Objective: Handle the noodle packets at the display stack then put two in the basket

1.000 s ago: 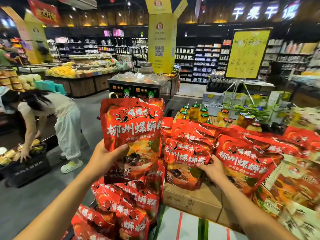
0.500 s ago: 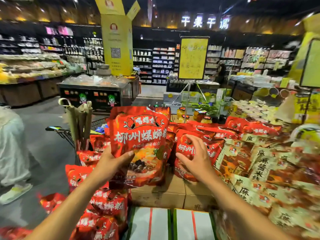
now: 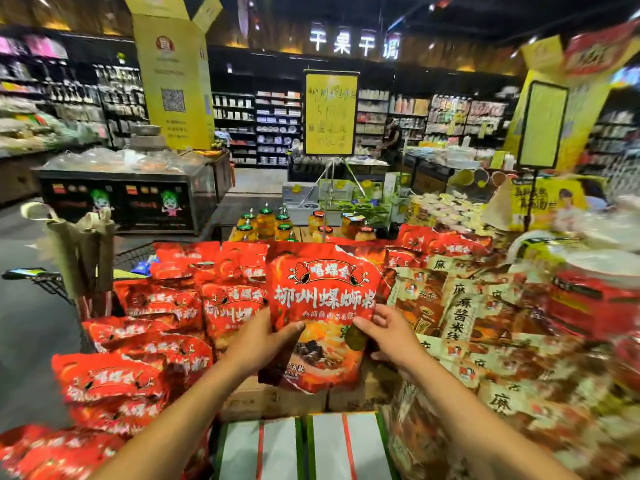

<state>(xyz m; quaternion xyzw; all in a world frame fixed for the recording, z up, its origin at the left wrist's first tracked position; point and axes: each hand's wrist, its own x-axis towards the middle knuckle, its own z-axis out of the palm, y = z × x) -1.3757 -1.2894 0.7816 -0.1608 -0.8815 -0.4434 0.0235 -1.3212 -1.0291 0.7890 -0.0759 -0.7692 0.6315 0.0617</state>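
I hold one red noodle packet [image 3: 322,289] upright in front of me with both hands. My left hand [image 3: 263,341] grips its left edge, thumb on the front. My right hand [image 3: 391,334] grips its right edge, thumb on the front too. Behind and left of it lies a pile of the same red packets [image 3: 162,306] on a display stand. To the right lie tan and brown packets [image 3: 464,306] of another kind.
Cardboard boxes [image 3: 277,400] sit under the display, with white boxes [image 3: 346,445] below. A shopping cart [image 3: 45,278] with a beige bag [image 3: 83,251] stands at left. Jars [image 3: 266,223] and a yellow sign [image 3: 330,112] stand behind; shelves fill the back.
My right hand has left the pile and taken hold of the packet's right edge. The packet has shifted right and centre as my view turned right; the bending person at left is out of sight.
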